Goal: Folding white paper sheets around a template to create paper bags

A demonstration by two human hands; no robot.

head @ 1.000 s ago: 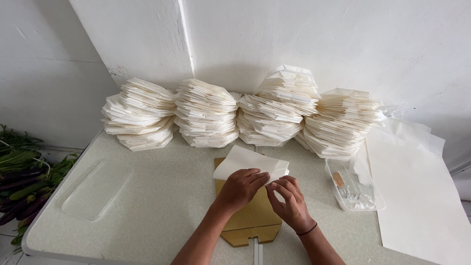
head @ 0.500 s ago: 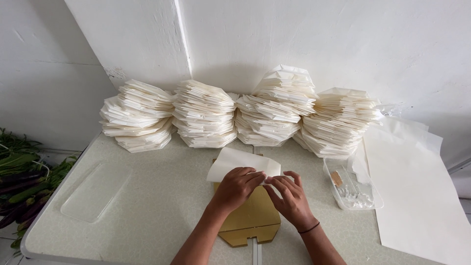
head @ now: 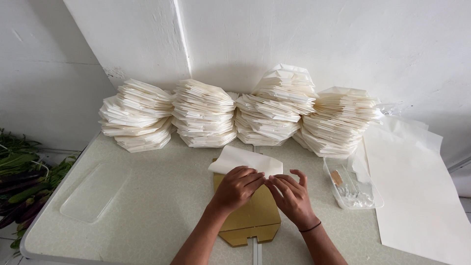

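Note:
A white paper sheet (head: 243,159) lies partly folded over a tan cardboard template (head: 250,221) on the speckled table (head: 162,196). My left hand (head: 237,188) presses on the near edge of the paper, fingers curled over it. My right hand (head: 290,198) is beside it, fingertips pinching the same edge where the two hands meet. A dark band is on my right wrist. Both hands cover the middle of the template.
Several stacks of folded white paper (head: 206,114) line the wall at the back. A clear plastic tray (head: 352,189) with small items sits to the right, large white sheets (head: 417,186) beyond it. A clear lid (head: 93,194) lies at left; green plants (head: 19,176) off the table's left edge.
The paper has been drawn slightly left and toward me over the template, and my hands have come closer together on its near edge.

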